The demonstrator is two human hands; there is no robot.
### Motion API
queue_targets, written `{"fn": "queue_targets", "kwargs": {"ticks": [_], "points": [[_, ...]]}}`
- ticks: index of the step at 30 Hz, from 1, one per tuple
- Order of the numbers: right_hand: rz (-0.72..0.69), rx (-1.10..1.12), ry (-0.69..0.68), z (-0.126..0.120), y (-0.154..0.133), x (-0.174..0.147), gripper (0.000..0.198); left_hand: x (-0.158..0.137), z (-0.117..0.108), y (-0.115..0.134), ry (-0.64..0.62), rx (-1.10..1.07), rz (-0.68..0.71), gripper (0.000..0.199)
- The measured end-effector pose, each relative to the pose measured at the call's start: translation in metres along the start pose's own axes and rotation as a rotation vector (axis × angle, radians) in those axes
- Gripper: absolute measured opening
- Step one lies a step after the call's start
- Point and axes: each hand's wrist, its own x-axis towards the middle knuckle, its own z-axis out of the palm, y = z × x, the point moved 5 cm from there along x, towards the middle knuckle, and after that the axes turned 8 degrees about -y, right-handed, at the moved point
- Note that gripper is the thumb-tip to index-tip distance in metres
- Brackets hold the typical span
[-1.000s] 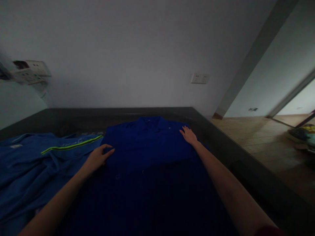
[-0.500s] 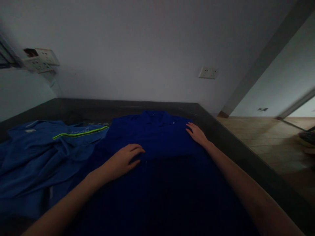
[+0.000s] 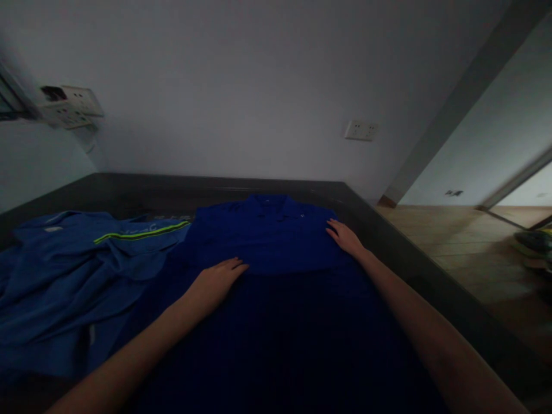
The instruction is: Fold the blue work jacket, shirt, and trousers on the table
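A dark blue collared shirt lies spread before me, its collar toward the wall and its lower part lost in shadow. My left hand rests with fingers stretched on the left middle of the shirt. At the shirt's right shoulder, my right hand lies flat with its fingers slightly apart. Neither hand grips the cloth. To the left is a lighter blue garment, crumpled, with a yellow-green stripe and white lettering partly folded under.
Both garments lie on a dark tabletop against a pale wall. Wall sockets sit above its right part, and more sockets are at the left corner. Beyond the right edge is a light tiled floor with dark items farther right.
My left hand has moved slightly left and its fingers have drawn closer together, flatter on the shirt. The right hand stays at the shoulder. The shirt looks unchanged.
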Motion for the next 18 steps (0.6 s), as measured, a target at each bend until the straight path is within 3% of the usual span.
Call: {"fn": "queue_targets", "kwargs": {"ticks": [5,9,12,14,18], "points": [[0.03,0.106,0.174,-0.03,0.007,0.001,0.051,-0.008,-0.008,-0.001,-0.076,0.032,-0.008,0.055],[0.129,0.196,0.352,-0.06,0.019,-0.002,0.051,-0.016,0.001,-0.004,-0.181,-0.023,0.008,0.054],[0.218,0.242,0.43,-0.077,0.027,-0.006,0.05,-0.016,0.0,-0.007,-0.179,-0.077,0.053,0.048],[0.25,0.256,0.432,-0.081,0.027,-0.006,0.049,-0.01,-0.003,-0.012,-0.121,-0.117,0.055,0.044],[0.151,0.228,0.294,-0.06,0.011,-0.003,0.047,0.01,0.0,-0.025,0.187,-0.146,0.024,0.043]]}}
